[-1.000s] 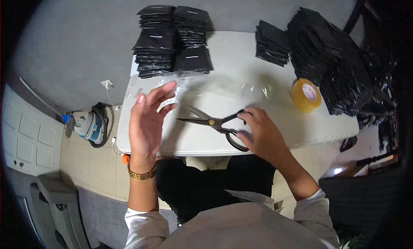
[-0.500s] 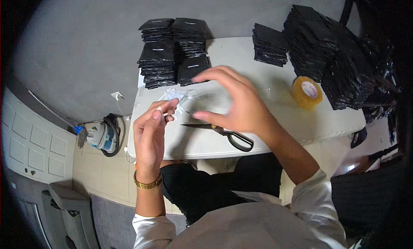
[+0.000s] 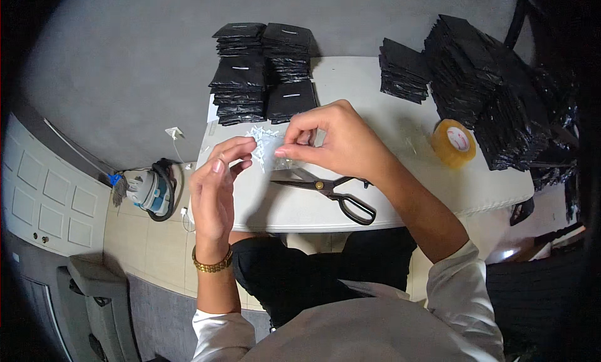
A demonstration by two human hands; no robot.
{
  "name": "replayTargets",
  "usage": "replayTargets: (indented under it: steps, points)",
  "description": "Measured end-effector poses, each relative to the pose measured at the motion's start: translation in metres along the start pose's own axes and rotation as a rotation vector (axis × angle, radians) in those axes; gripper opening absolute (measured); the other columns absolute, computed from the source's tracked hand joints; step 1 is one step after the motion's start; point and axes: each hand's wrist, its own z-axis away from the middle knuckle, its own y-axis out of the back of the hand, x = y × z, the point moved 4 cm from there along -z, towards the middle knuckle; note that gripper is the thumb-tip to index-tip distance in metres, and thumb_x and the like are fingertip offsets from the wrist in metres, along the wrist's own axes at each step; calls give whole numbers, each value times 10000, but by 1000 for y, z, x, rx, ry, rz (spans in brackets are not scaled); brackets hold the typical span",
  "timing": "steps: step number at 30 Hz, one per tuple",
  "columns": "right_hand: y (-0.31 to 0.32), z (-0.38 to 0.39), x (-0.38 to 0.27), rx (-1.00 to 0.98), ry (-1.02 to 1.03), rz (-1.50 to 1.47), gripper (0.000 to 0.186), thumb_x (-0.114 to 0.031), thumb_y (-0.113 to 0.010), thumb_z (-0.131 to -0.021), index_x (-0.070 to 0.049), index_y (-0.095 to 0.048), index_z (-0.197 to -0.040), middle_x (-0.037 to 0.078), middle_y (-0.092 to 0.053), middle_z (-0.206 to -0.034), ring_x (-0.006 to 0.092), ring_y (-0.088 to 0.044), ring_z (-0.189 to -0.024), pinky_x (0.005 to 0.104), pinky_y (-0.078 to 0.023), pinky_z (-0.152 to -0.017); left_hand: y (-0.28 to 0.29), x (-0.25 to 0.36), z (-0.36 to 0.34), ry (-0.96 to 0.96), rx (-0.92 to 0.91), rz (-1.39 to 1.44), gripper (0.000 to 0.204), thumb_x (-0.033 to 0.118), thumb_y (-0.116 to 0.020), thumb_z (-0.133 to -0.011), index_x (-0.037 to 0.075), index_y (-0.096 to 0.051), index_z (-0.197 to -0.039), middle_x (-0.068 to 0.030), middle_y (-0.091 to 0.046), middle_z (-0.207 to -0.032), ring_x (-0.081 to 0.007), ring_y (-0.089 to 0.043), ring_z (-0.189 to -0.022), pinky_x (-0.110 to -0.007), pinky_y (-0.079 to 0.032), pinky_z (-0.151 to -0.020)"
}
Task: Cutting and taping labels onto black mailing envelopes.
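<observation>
My left hand (image 3: 219,180) is raised over the white table (image 3: 394,193), fingers curled and thumb against them; whatever is between them is too small or clear to make out. My right hand (image 3: 332,140) is bent in a pinch over a pile of small white strips (image 3: 260,137) with clear plastic (image 3: 285,163) about it; I cannot make out what its fingertips hold. Black-handled scissors (image 3: 354,209) lie with blades open below my hands, pointing left.
Stacks of flat black packages (image 3: 238,74) stand at the back left, more (image 3: 463,68) at the right. A yellow tape roll (image 3: 441,143) lies right of my hands. A vacuum cleaner (image 3: 144,190) is on the floor at the left, near a door (image 3: 53,187).
My right hand has left the scissors and moved up and left to the white strips, closing into a pinch. My left fingers have curled further in.
</observation>
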Motion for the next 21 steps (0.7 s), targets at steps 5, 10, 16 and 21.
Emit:
replayTargets:
  steps: [5, 10, 16, 21]
  points:
    - [1, -2, 6, -1, -32, 17, 203, -227, -878, -879, -40, -797, -883, 61, -771, -796, 144, -685, -705, 305, -553, -688, -11, 9, 1, -59, -58, 5, 505, 325, -503, -1077, -71, -735, -1285, -221, -689, -1360, -279, -630, -1272, -407, -469, -1086]
    - [-2, -4, 4, -14, 39, 93, 220, -265, -844, -908, -50, -796, -916, 92, -766, -791, 180, -753, -729, 314, -578, -683, -11, 5, 2, -44, -74, -110, 446, 266, -562, -1039, -60, -750, -1278, -223, -721, -1316, -285, -645, -1273, -403, -456, -1113]
    - [-5, -2, 10, -3, 66, 63, 224, -263, -851, -898, -50, -781, -885, 87, -737, -744, 177, -739, -699, 316, -559, -657, -9, -1, 3, -48, -96, -118, 440, 261, -574, -1041, -53, -735, -1304, -218, -692, -1351, -286, -638, -1283, -403, -462, -1118]
    - [1, 0, 6, -16, 55, 93, 216, -262, -856, -891, -58, -787, -887, 79, -727, -725, 173, -730, -680, 310, -544, -634, -8, -5, 3, 43, 12, 9, 581, 381, -476, -1060, -81, -672, -1354, -211, -562, -1485, -313, -597, -1317, -480, -488, -1092]
